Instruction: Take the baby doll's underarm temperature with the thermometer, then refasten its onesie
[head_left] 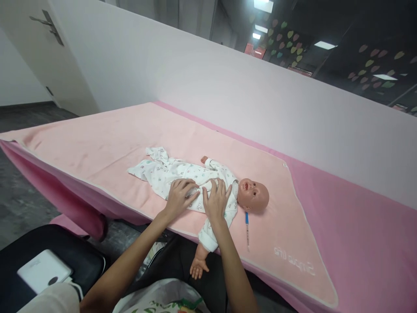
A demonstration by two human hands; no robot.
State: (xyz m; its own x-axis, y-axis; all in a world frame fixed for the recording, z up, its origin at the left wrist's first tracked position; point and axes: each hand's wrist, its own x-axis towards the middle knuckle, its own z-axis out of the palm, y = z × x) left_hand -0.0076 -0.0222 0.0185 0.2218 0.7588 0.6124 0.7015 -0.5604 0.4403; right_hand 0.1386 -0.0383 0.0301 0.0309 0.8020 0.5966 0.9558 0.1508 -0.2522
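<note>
Obs: baby doll (202, 174) lies on its back on pink blanket (97, 143), close to near edge of tabletop (358, 243), head toward right end, one arm hanging over that edge. L hand (179, 198) and R hand (216, 201) rest side by side on doll's chest. R fingers (222, 188) spread flat, gripping nothing. L fingers (188, 188) curled on white romper (156, 171); cannot tell whether they pinch cloth. Thermometer (247, 229) lies on blanket just beside doll's head, toward near edge. My assessment: doll light, head and limbs prob. hard plastic, torso softer, romper thin and apt to slide over body. I'd take hold under torso and neck, not by cloth or arm
</note>
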